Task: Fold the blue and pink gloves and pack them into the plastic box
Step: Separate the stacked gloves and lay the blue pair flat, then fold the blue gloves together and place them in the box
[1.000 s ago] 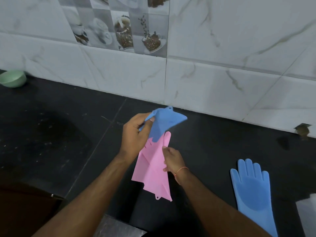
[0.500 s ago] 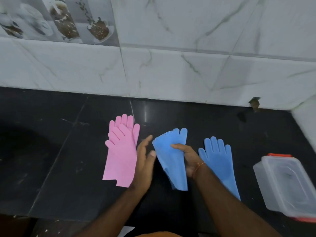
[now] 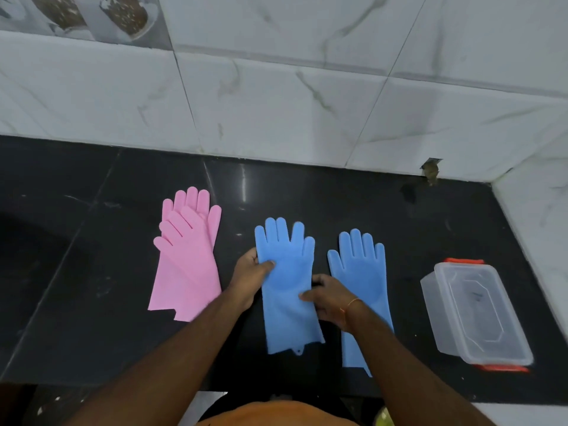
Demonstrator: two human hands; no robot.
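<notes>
Two pink gloves (image 3: 187,256) lie stacked, one askew on the other, at the left of the black counter. A blue glove (image 3: 287,281) lies flat in the middle, fingers toward the wall. My left hand (image 3: 249,275) grips its left edge with the thumb on top. My right hand (image 3: 330,298) holds its right edge, fingertips pressing on the glove. A second blue glove (image 3: 359,265) lies flat just to the right, partly under my right wrist. The clear plastic box (image 3: 475,312) with red-orange clips stands at the far right with its lid on.
The black counter (image 3: 92,302) ends at a white marble-tiled wall (image 3: 276,103) behind and a wall corner on the right. The counter's front edge runs just below my forearms. An orange garment shows at the bottom.
The pink gloves came out of my hands and now lie on the counter. The blue glove has been spread flat, and the view swung right to show the box.
</notes>
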